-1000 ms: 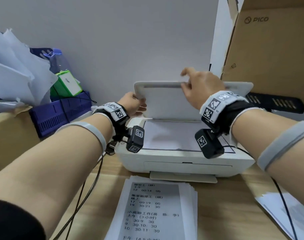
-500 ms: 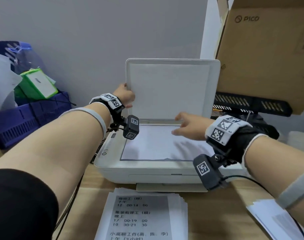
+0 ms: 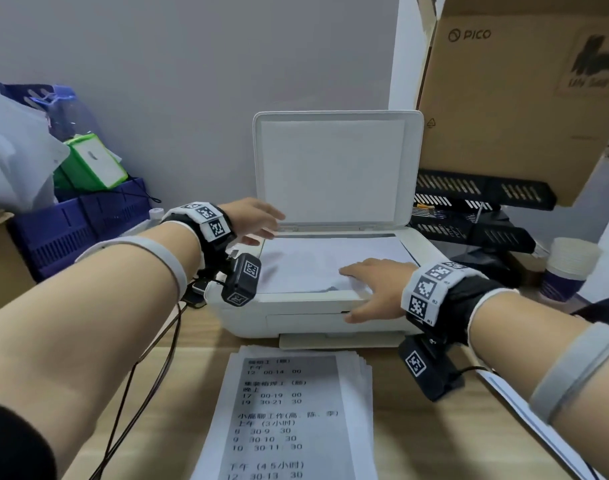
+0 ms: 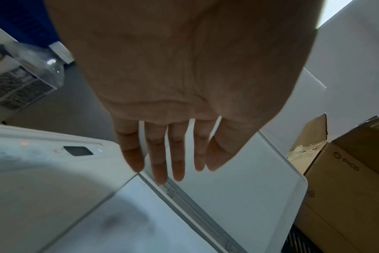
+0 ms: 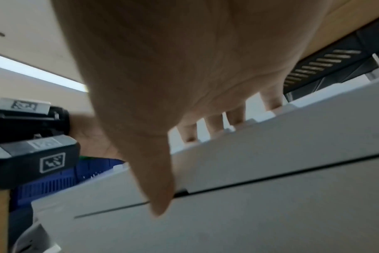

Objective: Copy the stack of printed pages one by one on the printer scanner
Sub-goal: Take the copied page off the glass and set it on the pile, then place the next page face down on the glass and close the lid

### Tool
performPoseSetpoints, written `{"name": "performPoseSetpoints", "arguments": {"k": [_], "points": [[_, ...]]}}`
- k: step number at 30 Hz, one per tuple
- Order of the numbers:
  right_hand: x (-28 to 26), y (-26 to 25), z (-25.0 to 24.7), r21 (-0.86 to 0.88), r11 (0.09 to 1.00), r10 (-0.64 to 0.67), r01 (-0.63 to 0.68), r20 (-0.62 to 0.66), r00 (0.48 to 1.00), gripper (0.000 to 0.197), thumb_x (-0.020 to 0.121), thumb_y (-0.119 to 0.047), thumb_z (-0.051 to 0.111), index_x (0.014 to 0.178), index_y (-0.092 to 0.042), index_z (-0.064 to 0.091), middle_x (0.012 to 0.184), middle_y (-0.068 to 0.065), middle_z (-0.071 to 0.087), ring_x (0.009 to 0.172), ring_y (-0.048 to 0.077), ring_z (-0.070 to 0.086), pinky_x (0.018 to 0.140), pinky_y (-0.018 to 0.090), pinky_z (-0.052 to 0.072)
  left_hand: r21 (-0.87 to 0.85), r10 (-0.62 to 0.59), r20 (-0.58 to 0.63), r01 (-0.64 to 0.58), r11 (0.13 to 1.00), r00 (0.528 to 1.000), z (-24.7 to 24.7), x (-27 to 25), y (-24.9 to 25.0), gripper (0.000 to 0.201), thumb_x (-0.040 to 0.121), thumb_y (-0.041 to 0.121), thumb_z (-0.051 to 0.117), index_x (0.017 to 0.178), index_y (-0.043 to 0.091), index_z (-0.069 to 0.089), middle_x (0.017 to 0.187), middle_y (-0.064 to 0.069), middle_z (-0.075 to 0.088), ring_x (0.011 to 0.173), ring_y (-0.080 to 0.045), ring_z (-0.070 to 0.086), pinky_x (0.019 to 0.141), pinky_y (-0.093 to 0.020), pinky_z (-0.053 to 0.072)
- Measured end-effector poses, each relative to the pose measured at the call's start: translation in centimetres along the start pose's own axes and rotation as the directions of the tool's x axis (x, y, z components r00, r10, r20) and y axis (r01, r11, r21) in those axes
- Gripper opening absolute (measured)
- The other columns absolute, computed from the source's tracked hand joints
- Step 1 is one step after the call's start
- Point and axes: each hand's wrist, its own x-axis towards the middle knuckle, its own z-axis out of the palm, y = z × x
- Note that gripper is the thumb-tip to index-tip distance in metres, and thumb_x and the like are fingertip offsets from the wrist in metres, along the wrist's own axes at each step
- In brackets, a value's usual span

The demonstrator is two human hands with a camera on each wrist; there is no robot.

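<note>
- The printer [image 3: 316, 306] sits on the counter [image 3: 393, 393], its scanner lid [image 3: 334, 168] raised upright.
- A white sheet [image 3: 316, 265] lies on the scanner bed.
- The right hand [image 3: 375, 289] rests flat on the sheet's near right corner, fingers [image 3: 351, 270] straight and holding nothing.
- The left hand [image 3: 254, 220] hovers near the lid hinge, fingers [image 4: 160, 164] extended and holding nothing.
- The stack of printed pages [image 3: 292, 417] lies on the counter in front of the printer.

One printer [image 3: 316, 317], two hands [image 3: 375, 289]

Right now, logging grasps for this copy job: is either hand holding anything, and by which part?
Nothing is held. The left hand hovers open; the right hand lies flat on the sheet.
</note>
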Motion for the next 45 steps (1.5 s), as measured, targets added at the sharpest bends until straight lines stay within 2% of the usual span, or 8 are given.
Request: {"name": "performPoseSetpoints", "arguments": {"k": [9,15,18,22,26,34,39,45], "points": [[-3.0,1.6,-0.2,0.169,0.982,-0.034,0.081,-0.266,0.963,0.016,0.092,-0.041,0.063,0.102,-0.033,0.073,0.105,-0.012,0.07,0.097,0.013,0.064,0.09,0.035,0.052,-0.015,-0.034,0.11,0.036,0.999,0.993,-0.4,-3.3,-0.5,0.021,0.098,0.028,0.057,0.112,0.022,0.071,0.113,-0.004,0.073,0.113,-0.023,0.065,0.091,-0.037,0.041],[-7.5,6.3,-4.1,0.476,0.879,0.335,-0.041,-0.553,0.763,0.039,0.092,-0.021,0.052,0.055,-0.032,0.058,0.066,0.001,0.059,0.068,0.025,0.058,0.055,0.031,0.038,-0.313,0.088,0.101,-0.053,0.948,0.991,1.4,-3.4,1.8,0.063,0.095,0.067,0.036,0.11,0.015,0.069,0.116,-0.009,0.071,0.107,-0.024,0.067,0.097,-0.04,0.049],[-10.4,9.0,-5.0,0.566,0.815,0.484,-0.124,-0.549,0.681,0.035,0.092,-0.02,0.051,0.058,-0.02,0.055,0.059,0.003,0.053,0.06,0.025,0.048,0.053,0.031,0.034,-0.398,0.206,0.173,-0.123,0.909,0.963,4.1,-4.2,5.2,0.067,0.087,0.072,0.042,0.114,0.016,0.068,0.11,-0.005,0.074,0.098,-0.019,0.071,0.088,-0.038,0.055],[-14.4,13.0,-4.0,0.574,0.748,0.626,-0.333,-0.446,0.639,0.017,0.087,-0.009,0.053,0.076,-0.009,0.066,0.067,0.014,0.058,0.062,0.035,0.052,0.055,0.029,0.032,-0.299,0.326,0.122,-0.278,0.913,0.938,9.4,-4.2,9.3,0.02,0.091,0.015,0.068,0.11,0.011,0.063,0.106,-0.008,0.069,0.074,-0.017,0.072,0.07,-0.032,0.062],[-19.6,17.0,-0.8,0.491,0.665,0.735,-0.563,-0.296,0.611,0.01,0.087,-0.013,0.059,0.089,-0.02,0.066,0.093,0.007,0.067,0.081,0.03,0.059,0.066,0.029,0.042,-0.262,0.327,0.198,-0.272,0.926,0.924,15.9,-3.6,12.6,0.015,0.09,0.006,0.068,0.103,0.008,0.062,0.101,-0.012,0.066,0.076,-0.02,0.069,0.064,-0.028,0.062],[-28.6,23.4,7.8,0.468,0.421,0.897,-0.777,-0.085,0.435,0.019,0.084,-0.009,0.058,0.079,-0.026,0.064,0.098,0.008,0.069,0.091,0.032,0.064,0.08,0.036,0.056,-0.016,0.326,0.427,-0.354,0.935,0.844,29.6,-5.5,15.6,0.019,0.087,-0.003,0.06,0.089,0.015,0.064,0.103,-0.018,0.07,0.089,-0.033,0.072,0.078,-0.049,0.061],[-30.2,24.2,11.8,0.462,0.344,0.916,-0.817,0.026,0.401,0.02,0.081,-0.01,0.06,0.068,-0.025,0.062,0.089,0.008,0.069,0.086,0.032,0.066,0.077,0.036,0.057,0.058,0.143,0.544,-0.207,0.977,0.827,35.6,-7.7,13.6,0.025,0.093,-0.01,0.049,0.115,-0.002,0.056,0.099,-0.017,0.063,0.091,-0.037,0.069,0.051,-0.038,0.06],[-29.2,23.0,13.7,0.453,0.362,0.898,-0.814,0.064,0.435,0.026,0.085,-0.008,0.056,0.103,-0.021,0.069,0.113,0.009,0.067,0.101,0.03,0.063,0.081,0.032,0.053,0.179,0.105,0.55,-0.24,0.954,0.828,37.7,-6.8,9.8,0.052,0.09,-0.008,0.054,0.14,-0.001,0.043,0.132,-0.021,0.057,0.109,-0.032,0.066,0.067,-0.032,0.062]]}}
